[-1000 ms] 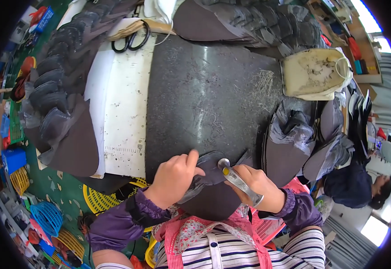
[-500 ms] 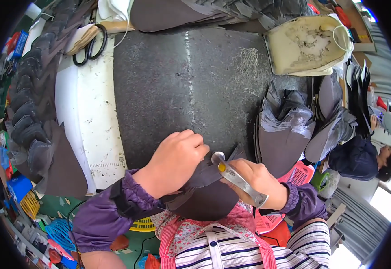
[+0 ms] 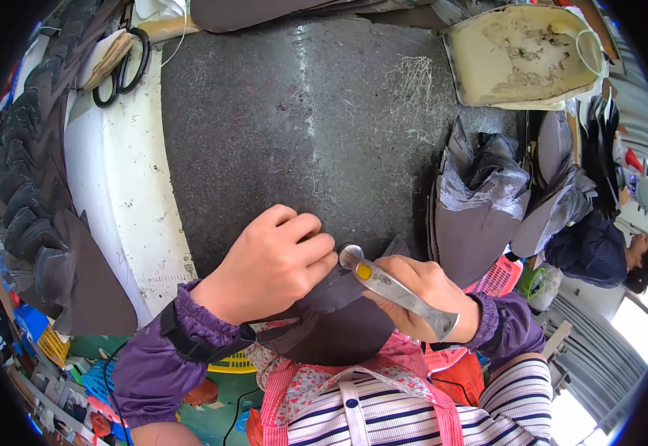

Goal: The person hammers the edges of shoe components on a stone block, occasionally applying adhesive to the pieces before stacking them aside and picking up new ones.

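Note:
A small metal hammer [image 3: 407, 297] with a round face and a yellow spot is in my right hand [image 3: 429, 293], its fingers wrapped around the handle. The hammer's head is close to the fingertips of my left hand [image 3: 273, 260]. Those fingers are curled down at the edge of a dark grey-brown flat piece [image 3: 335, 293], which looks like a shoe upper part. It lies along the near edge of the dark work board [image 3: 264, 141], and my left hand partly covers it. Another dark rounded part [image 3: 350, 334] hangs below it, over my apron.
Stacked dark cut pieces [image 3: 476, 223] stand right of the board, with a long overlapping row [image 3: 34, 215] at far left. A cream tub [image 3: 480, 82] sits at the back right. Black-handled scissors [image 3: 140, 63] rest at the back left. At far right is another person [image 3: 591, 249].
The view has shifted slightly over the board. My left hand's fingers have spread a little, with gaps now between them. The hammer's head has moved slightly left, nearer the left fingertips.

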`<action>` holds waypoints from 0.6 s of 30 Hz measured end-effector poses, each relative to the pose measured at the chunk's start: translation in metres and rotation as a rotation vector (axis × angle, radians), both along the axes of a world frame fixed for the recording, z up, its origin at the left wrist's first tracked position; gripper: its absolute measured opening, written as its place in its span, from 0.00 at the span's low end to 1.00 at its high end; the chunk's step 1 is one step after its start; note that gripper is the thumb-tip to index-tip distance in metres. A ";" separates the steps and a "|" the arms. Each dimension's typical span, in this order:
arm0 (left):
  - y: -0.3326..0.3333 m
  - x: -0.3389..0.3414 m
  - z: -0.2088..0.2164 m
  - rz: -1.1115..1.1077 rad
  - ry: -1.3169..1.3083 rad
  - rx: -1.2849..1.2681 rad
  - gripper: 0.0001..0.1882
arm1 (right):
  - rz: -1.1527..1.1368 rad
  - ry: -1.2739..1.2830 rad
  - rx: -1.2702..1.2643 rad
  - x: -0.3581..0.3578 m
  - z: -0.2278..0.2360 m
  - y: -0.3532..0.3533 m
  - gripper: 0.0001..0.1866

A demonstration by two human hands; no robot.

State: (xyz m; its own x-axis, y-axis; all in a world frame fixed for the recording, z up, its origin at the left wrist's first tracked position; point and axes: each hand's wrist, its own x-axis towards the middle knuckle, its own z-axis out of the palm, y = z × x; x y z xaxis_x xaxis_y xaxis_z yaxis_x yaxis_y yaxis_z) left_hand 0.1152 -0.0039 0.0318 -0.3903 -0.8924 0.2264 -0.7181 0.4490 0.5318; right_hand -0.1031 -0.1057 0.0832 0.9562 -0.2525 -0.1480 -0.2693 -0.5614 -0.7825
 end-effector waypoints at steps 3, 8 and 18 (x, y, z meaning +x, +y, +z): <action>0.004 -0.003 -0.002 0.188 0.126 0.095 0.10 | -0.001 0.058 0.052 0.001 0.002 0.001 0.13; 0.019 -0.010 -0.007 0.223 0.193 0.093 0.11 | -0.032 0.110 0.072 -0.003 0.000 0.003 0.14; 0.026 -0.019 0.002 0.205 0.011 -0.062 0.11 | 0.090 0.104 0.019 0.010 0.007 -0.005 0.25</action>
